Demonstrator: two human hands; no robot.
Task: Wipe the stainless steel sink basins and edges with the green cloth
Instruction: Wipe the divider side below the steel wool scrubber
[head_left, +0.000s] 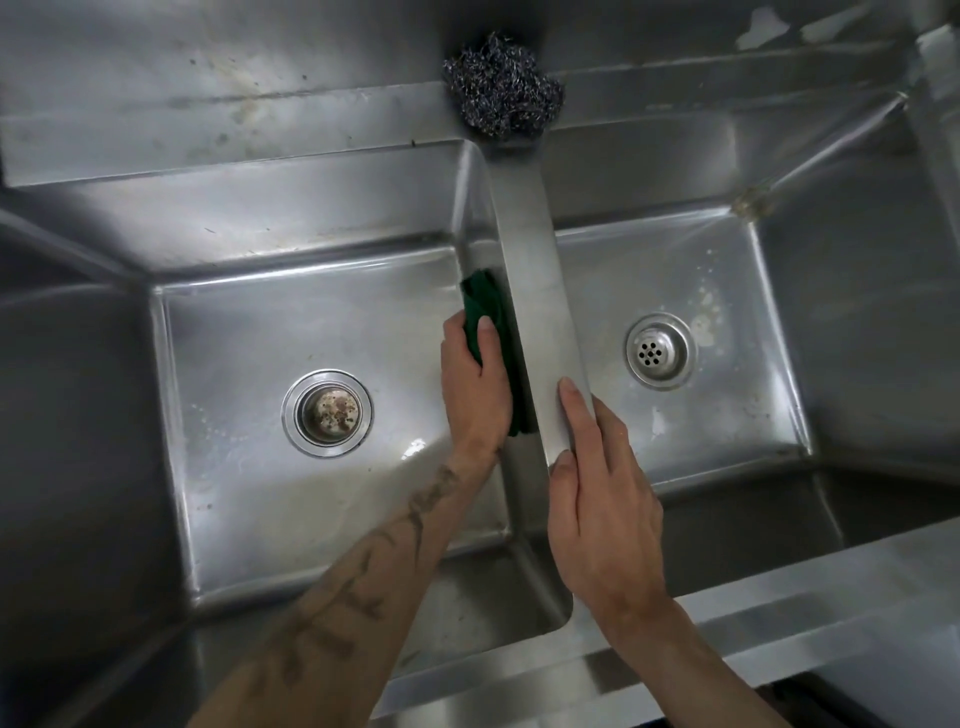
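basins 2 (322, 332) | drains 2 (327, 413) | green cloth 1 (493, 312) | scourer 1 (503, 88)

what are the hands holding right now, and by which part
The left hand grips the green cloth around its middle, against the divider wall. The right hand holds nothing; it rests open on the divider.
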